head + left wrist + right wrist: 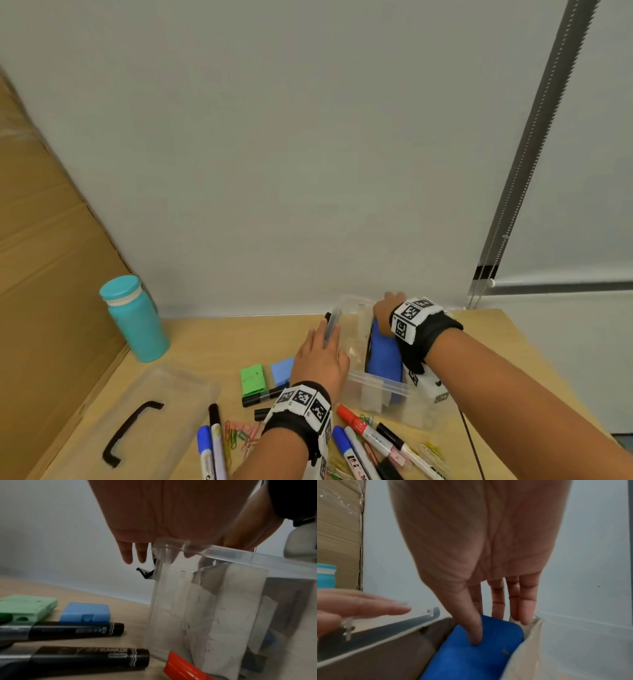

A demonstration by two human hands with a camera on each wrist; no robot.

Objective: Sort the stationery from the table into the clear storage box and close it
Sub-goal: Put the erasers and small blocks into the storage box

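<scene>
Storage box (383, 394) sits right of its lid (161, 411); markers (363, 431) lie before it, bottle (135, 318) far left
</scene>
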